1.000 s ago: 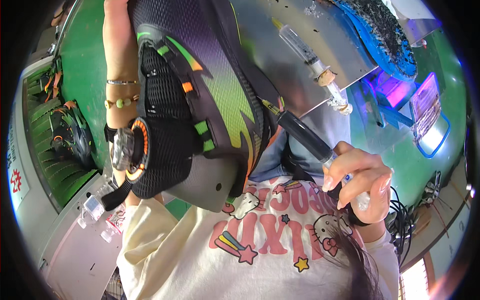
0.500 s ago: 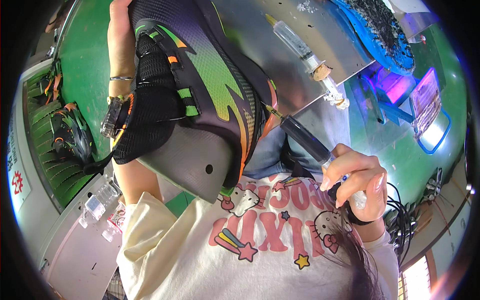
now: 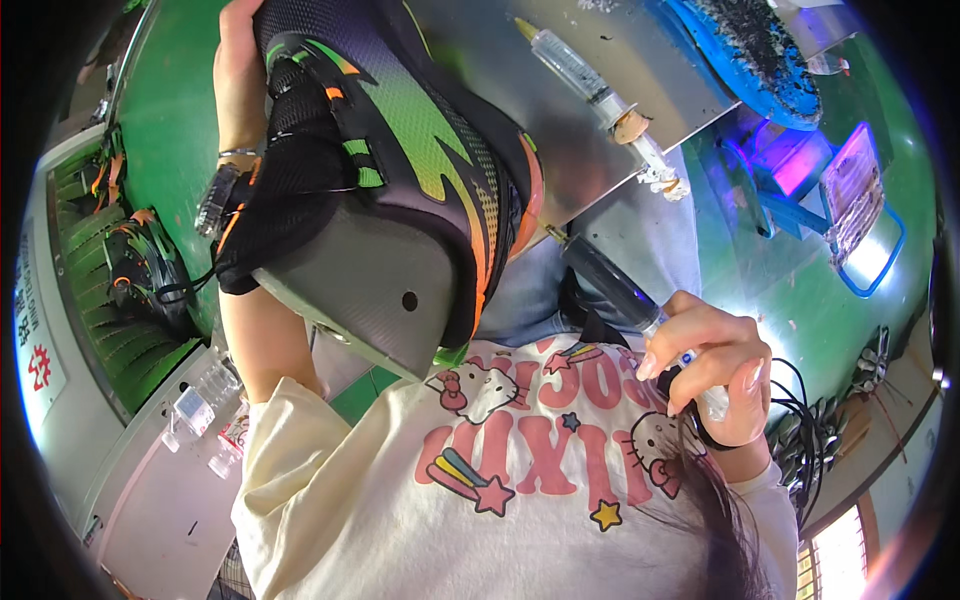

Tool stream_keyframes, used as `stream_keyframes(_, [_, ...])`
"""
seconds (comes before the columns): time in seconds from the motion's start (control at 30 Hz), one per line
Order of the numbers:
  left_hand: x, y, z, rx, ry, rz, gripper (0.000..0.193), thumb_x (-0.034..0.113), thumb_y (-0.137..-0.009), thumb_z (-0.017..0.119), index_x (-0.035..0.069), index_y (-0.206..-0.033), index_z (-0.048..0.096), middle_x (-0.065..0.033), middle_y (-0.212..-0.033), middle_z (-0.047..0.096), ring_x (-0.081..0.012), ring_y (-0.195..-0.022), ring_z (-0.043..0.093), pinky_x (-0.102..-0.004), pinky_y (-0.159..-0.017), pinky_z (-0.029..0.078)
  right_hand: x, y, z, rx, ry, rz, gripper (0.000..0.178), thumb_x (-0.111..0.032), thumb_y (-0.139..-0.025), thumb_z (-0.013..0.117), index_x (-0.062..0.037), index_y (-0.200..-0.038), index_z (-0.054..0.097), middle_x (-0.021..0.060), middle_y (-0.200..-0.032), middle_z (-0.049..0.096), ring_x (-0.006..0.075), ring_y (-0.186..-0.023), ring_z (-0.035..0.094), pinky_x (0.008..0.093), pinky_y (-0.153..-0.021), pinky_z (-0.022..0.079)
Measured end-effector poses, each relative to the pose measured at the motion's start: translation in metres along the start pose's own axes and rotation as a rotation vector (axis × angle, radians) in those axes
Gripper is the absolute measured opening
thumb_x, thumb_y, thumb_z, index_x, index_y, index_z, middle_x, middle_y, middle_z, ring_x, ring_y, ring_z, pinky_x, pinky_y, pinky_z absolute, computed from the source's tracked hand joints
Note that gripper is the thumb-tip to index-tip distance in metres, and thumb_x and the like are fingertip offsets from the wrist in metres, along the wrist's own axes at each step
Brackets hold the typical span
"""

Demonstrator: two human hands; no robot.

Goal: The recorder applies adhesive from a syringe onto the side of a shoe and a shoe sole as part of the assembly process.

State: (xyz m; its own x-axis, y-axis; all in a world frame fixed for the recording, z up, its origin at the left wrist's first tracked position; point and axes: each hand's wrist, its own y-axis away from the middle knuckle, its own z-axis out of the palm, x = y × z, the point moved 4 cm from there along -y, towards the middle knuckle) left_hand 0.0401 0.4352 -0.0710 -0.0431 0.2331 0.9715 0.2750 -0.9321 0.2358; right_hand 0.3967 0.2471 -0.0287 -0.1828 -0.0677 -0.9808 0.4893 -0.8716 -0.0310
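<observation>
A black running shoe [image 3: 425, 130] with green and orange patterns is gripped from its far left side by my left hand [image 3: 238, 45], whose fingertips are hidden behind it. Inside its opening sits a grey shoe last [image 3: 365, 285] with a round hole. My right hand [image 3: 715, 365] is closed around a syringe [image 3: 612, 283] filled with something dark. Its narrow needle tip points up-left and lies close to the orange sole edge [image 3: 527, 195]; whether it touches, I cannot tell.
Another syringe [image 3: 575, 70] with a yellowish tip lies on the metal worktop [image 3: 480, 40]. At the far right is a blue tray [image 3: 795, 118] holding black scraps. More shoes [image 3: 145, 265] stand on a green rack at left, near plastic bottles [image 3: 205, 400]. A blue-framed stand [image 3: 850, 200] is at right.
The shoe has shifted a little left and turned slightly. The syringe tip now sits farther out along the sole edge; my right hand has barely moved.
</observation>
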Motion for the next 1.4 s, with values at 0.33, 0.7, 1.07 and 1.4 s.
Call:
stream_keyframes(0.33, [-0.017,0.098,-0.095,0.337,0.149,0.094,0.040,0.032,-0.093,0.050,-0.001,-0.115,0.054,-0.0111,-0.094,0.064,-0.0192,-0.079,0.064,-0.0337,-0.074,0.054,-0.035,-0.031,-0.075,0.386,0.292,-0.269,0.070,-0.039,-0.099,0.011,0.0009,-0.059,0.052,0.0216,-0.098,0.057,0.0209,-0.076,0.053,0.0346,-0.073,0.041])
stream_keyframes(0.7, [-0.059,0.295,0.025,-0.202,0.434,-0.565,0.081,0.011,-0.061,0.077,-0.009,-0.128,0.037,-0.0137,-0.119,0.054,-0.0225,-0.108,0.055,-0.0345,-0.097,0.041,-0.038,-0.031,-0.105,0.412,0.394,-0.118,0.063,-0.034,-0.101,0.014,0.0040,-0.064,0.048,0.0213,-0.085,0.057,0.0204,-0.071,0.050,0.0316,-0.077,0.038])
stream_keyframes(1.07, [-0.101,0.261,0.152,-0.542,1.036,-0.564,0.056,-0.017,-0.071,0.063,0.004,-0.121,0.048,-0.0067,-0.117,0.053,-0.0190,-0.110,0.053,-0.0339,-0.093,0.046,-0.078,0.031,-0.029,0.178,0.201,-0.071,0.080,-0.053,-0.095,0.007,-0.0064,-0.054,0.058,0.0160,-0.081,0.054,0.0211,-0.059,0.048,0.0320,-0.057,0.038])
stream_keyframes(1.4, [-0.101,0.265,0.151,-0.513,0.963,-0.557,0.056,-0.015,-0.068,0.067,0.003,-0.118,0.052,-0.0066,-0.114,0.057,-0.0180,-0.105,0.056,-0.0331,-0.090,0.048,-0.054,0.021,-0.022,0.169,0.237,0.045,0.085,-0.056,-0.094,0.005,-0.0039,-0.055,0.059,0.0173,-0.080,0.057,0.0227,-0.063,0.052,0.0326,-0.059,0.039])
